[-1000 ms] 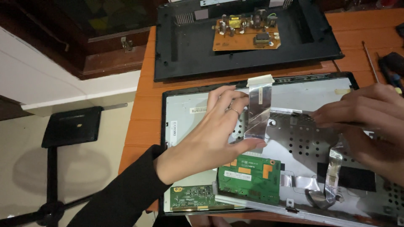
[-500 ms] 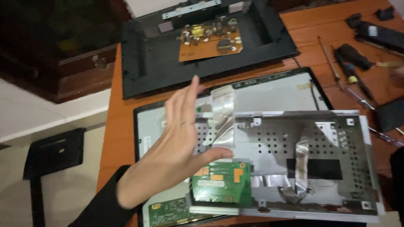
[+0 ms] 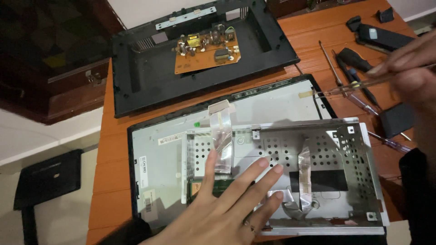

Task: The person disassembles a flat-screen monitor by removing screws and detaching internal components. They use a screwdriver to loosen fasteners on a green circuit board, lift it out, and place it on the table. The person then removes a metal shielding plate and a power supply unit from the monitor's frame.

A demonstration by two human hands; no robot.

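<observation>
Here left fingers [image 3: 254, 174] lie spread on metal shield [image 3: 336, 149], right hand [image 3: 408, 72] seemingly pinching screwdriver [image 3: 354, 85]

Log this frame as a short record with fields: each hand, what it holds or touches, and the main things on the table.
left hand: left hand flat, fingers spread, pressing on the perforated metal shield
right hand: right hand holds a thin screwdriver above the table
under the shield: monitor panel lying back side up
ribbon: flat cable taped over the shield's top edge
far side: black rear cover with a brown circuit board in it
surface: wooden table with spare tools at right
</observation>
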